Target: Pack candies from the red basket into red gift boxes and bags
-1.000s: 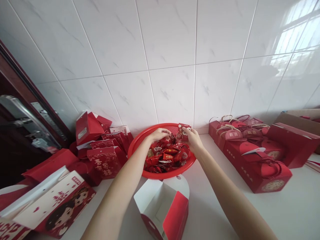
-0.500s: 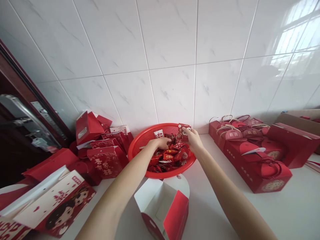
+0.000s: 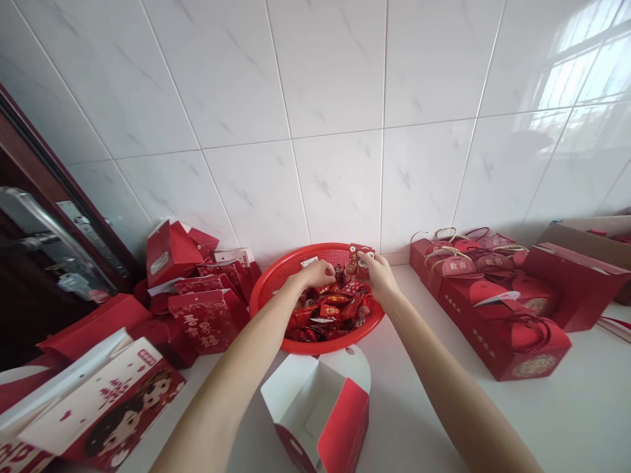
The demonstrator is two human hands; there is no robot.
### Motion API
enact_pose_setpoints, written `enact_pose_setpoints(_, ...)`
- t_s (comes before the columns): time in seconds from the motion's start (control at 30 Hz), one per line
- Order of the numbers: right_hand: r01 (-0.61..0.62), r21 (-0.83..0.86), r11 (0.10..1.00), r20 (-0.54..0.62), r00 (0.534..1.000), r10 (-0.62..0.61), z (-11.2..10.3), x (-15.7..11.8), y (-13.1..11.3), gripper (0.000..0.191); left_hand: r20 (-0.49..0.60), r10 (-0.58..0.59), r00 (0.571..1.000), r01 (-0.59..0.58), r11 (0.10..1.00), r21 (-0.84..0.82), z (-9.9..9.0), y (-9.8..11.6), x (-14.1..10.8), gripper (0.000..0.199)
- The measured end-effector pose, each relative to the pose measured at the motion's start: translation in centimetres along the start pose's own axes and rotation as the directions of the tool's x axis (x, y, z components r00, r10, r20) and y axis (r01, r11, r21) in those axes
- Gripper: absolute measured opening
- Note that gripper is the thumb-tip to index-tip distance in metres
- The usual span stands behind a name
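A red plastic basket full of red-wrapped candies stands against the wall. Over its right side, my right hand pinches a small red printed packet between thumb and fingers. My left hand is above the candies in the middle of the basket, its fingers curled together; whatever they hold, if anything, is hidden. In front of the basket, between my forearms, an opened red gift box shows its white inside, with nothing visible in it.
Red gift boxes and bags are heaped on the left, with a white-and-red printed bag nearer me. Several closed red boxes with cord handles line the right side. A door handle is at far left; a cardboard box sits at far right.
My left hand has lifted slightly from among the candies, with its fingers drawn together. My right hand still holds the packet in nearly the same place.
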State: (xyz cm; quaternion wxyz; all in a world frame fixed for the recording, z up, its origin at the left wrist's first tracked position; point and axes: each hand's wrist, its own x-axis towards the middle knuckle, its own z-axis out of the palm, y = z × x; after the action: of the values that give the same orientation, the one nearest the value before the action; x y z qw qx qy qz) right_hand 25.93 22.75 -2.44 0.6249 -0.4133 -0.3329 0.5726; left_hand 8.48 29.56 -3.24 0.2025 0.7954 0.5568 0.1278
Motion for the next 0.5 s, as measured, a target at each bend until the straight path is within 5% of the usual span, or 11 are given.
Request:
enact_pose_setpoints(0.2, -0.009, 0.006, 1.0, -0.006, 1.0, 0.009, 0.1, -0.1, -0.1, 0.006, -0.176, 0.04, 0.984, -0.087, 0.96, -0.268, -1.1, -0.6, 0.6, 0.03)
enact_pose_setpoints(0.5, -0.017, 0.012, 1.0, -0.002, 1.0, 0.017, 0.1, 0.1, -0.2, 0.006, -0.198, 0.015, 0.98, -0.116, 0.852, -0.51, -1.4, -0.7, 0.7, 0.022)
